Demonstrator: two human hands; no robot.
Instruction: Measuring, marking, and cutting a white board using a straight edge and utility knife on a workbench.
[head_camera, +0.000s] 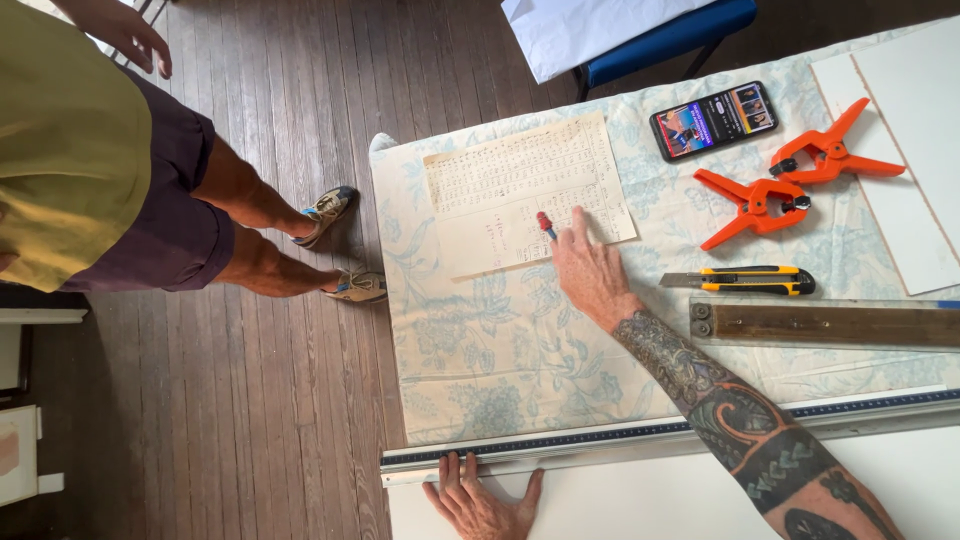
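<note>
A second person (110, 170) stands at the far left on the wooden floor (300, 100), off the table, one hand hanging loose.

The left hand (480, 500) lies flat and spread on the white board (640, 500) at the near edge, fingertips touching the long metal rule (600, 440); it grips nothing, and judging by the pressure it seems to keep board and rule from sliding.

The right hand (590, 272) reaches across the floral cloth (480, 350) to the paper (520, 190) of handwritten figures, pinching a small red-and-blue pencil (545, 224) with its tip on the sheet (as if marking a line). So paper and pencil sit under the right hand, well apart from the left.

Further right, laid out within reach: a yellow knife (745, 281), a brown straightedge (830, 325) just below it, two orange clamps (790, 180), and a phone (713, 120).
</note>
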